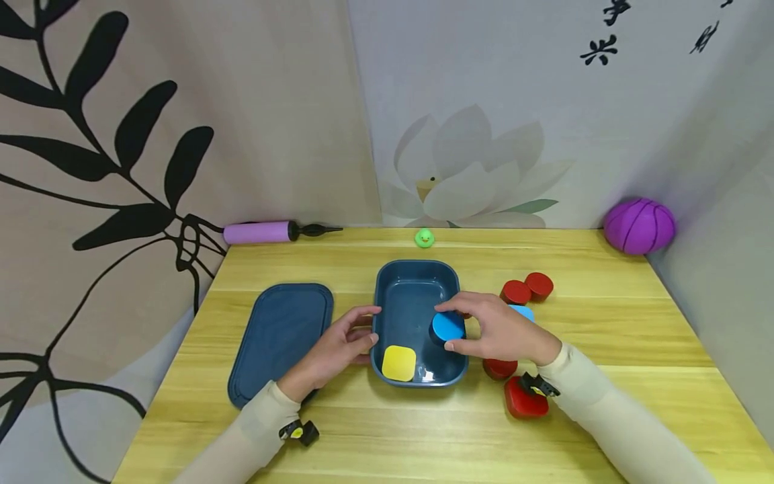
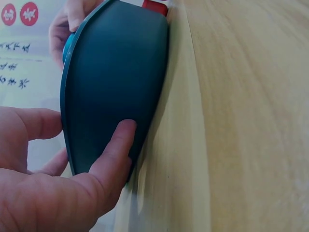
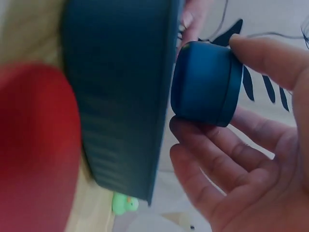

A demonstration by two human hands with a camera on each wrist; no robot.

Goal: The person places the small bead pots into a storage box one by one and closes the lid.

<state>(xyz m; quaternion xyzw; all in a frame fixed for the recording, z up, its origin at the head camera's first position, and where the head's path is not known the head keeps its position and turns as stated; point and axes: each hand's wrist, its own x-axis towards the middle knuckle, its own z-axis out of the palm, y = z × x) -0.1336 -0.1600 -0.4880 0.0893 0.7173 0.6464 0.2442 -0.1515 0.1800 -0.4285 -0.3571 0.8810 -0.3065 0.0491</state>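
Note:
My right hand (image 1: 504,329) pinches a small round blue lidded pot (image 1: 448,327) between thumb and fingers. It holds the pot just above the right rim of a dark blue rectangular box (image 1: 402,302), as the right wrist view shows from the side. Inside the box, at its near left corner, sits a yellow square-topped container (image 1: 399,364). At the box's left wall, my left hand (image 1: 338,349) touches the rim from outside; in the left wrist view one finger (image 2: 120,140) presses flat against the outer wall. A matching dark blue lid (image 1: 281,339) lies on the table, left of the box.
Right of the box stand several red containers (image 1: 515,292) and a light blue one (image 1: 523,312), partly behind my right hand. Along the back lie a purple hand pump (image 1: 256,232), a green toy duck (image 1: 424,238) and a purple ball (image 1: 639,226).

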